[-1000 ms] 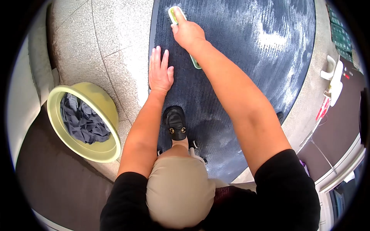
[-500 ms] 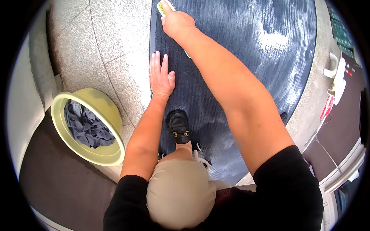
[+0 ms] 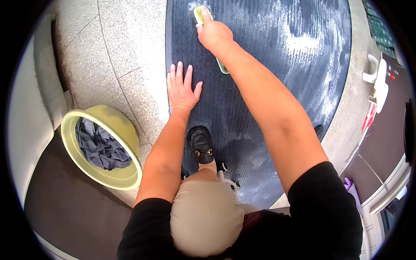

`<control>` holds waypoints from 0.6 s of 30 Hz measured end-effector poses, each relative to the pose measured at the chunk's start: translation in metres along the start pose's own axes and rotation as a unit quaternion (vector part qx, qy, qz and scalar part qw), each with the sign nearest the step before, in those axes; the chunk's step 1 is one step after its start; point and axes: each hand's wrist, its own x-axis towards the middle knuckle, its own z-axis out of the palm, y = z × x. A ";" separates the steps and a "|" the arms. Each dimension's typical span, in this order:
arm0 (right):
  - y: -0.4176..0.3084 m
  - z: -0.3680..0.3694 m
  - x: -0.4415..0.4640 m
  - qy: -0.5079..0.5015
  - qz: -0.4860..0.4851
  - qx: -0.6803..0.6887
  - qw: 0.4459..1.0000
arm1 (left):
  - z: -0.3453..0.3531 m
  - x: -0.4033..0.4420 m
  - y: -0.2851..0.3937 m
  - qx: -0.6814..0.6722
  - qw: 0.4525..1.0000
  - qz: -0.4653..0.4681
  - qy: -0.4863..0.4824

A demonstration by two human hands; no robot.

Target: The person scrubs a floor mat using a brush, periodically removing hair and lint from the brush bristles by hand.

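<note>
A dark ribbed mat (image 3: 260,65) with whitish foam streaks lies on the ground beneath me. My right hand (image 3: 214,34) is wrapped round a pale green and white brush (image 3: 224,67) with a yellow label, near the mat's upper left part. White suds show by the brush's top end. My left hand (image 3: 183,90) lies flat with fingers spread on the mat's left edge, holding nothing. The brush's underside is hidden.
A yellow-green basin (image 3: 117,125) with dark wet cloth (image 3: 102,145) stands tilted in view at the left. My black shoe (image 3: 200,143) is on the mat. A white-headed tool (image 3: 376,82) lies at the right, below green crates (image 3: 381,32).
My right hand moved up and left with the brush, then back down and right. My left hand stays on the mat's edge, its thumb spread wider. The view has shifted slightly.
</note>
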 end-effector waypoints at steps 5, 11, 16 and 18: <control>0.029 0.004 -0.069 -0.081 -0.009 -0.024 0.996 | 0.000 0.005 0.002 -0.003 1.000 -0.006 0.002; 0.065 -0.001 -0.101 -0.097 -0.048 -0.083 0.991 | 0.002 0.001 0.002 0.022 1.000 0.007 0.001; 0.024 -0.022 0.013 0.025 0.057 -0.046 0.997 | 0.001 0.001 0.000 0.016 1.000 0.000 0.000; 0.027 -0.022 -0.008 -0.012 0.064 -0.028 0.997 | 0.004 0.001 -0.001 0.012 1.000 -0.002 0.004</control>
